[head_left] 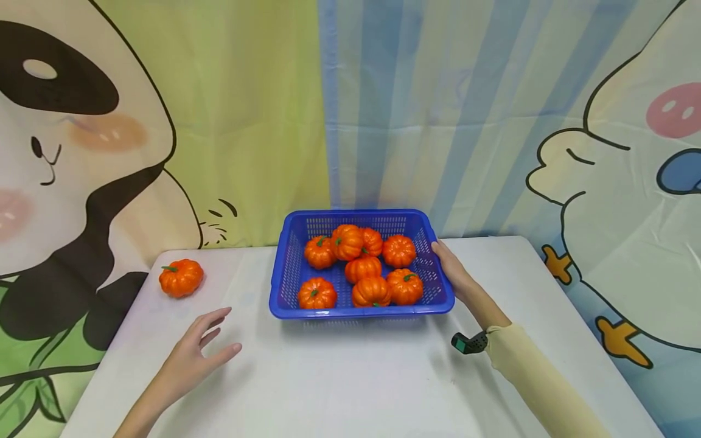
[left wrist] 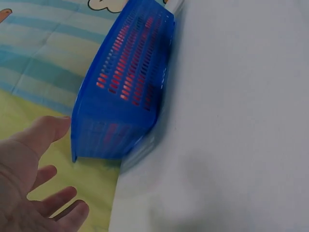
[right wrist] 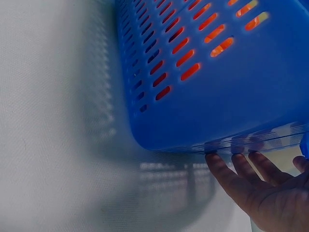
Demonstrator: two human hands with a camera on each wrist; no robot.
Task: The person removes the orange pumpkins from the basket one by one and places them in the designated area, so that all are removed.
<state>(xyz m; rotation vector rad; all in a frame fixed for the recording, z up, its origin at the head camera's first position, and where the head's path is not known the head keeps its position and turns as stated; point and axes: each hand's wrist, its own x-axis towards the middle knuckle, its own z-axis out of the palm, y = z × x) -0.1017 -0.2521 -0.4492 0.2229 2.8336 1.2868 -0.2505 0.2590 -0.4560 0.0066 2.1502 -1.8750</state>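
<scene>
Blue basket [head_left: 285, 286] sits on the white table [head_left: 350, 377], toward the far edge, eight orange pumpkins [head_left: 371, 291] piled inside.

Right hand [head_left: 451, 264] is flat against the basket's right wall — fingers straight, tips at the rim near the far right corner, not curled round it. In the right wrist view the fingers [right wrist: 241, 169] lie just under the lower edge of the slotted wall [right wrist: 251, 72], touching or nearly so; can't tell which from the blur. Orange shows through the slots.

Left hand [head_left: 191, 356] is relaxed, fingers spread and loosely extended, holding nothing. It's above the table, short of the basket's near left corner, a gap between fingertips and the plastic. Left wrist view agrees: palm [left wrist: 24, 174] open, basket wall [left wrist: 125, 96] just beyond the thumb, not touching.

One loose pumpkin [head_left: 181, 277] lies on the table beyond the left fingertips and further left, well apart from the basket, near the table's left edge.

Nothing sits between either hand and the basket — bare tabletop only. Behind the table hangs a cartoon backdrop [head_left: 383, 109] with a panda and stripes.
</scene>
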